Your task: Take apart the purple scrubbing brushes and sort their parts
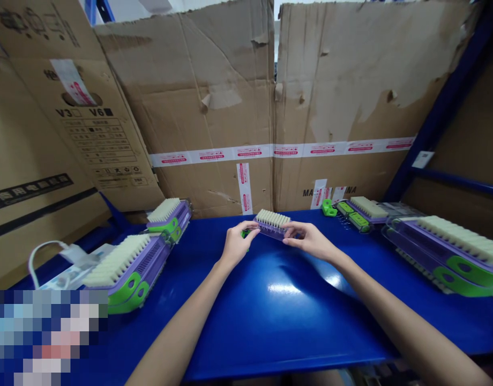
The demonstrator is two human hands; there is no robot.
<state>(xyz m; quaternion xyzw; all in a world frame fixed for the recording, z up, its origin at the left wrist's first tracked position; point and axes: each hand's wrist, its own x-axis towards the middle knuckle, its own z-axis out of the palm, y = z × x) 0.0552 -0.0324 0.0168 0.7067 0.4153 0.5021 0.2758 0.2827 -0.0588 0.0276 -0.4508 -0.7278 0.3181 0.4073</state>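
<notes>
Near the back middle of the blue shelf, a small purple brush with rows of cream tufts on top is held between my two hands. My left hand pinches its left end, where a bit of green shows by the fingers. At the opposite end, my right hand has its thumb and fingers closed on the brush's right side. The tufts face up, and a clear purplish side faces me. The underside is hidden.
Stacked purple-and-green brushes stand at the left, beside a white cable and plug. More brushes lie at the right, near a loose green piece. Cardboard sheets wall the back. A blue post rises at right.
</notes>
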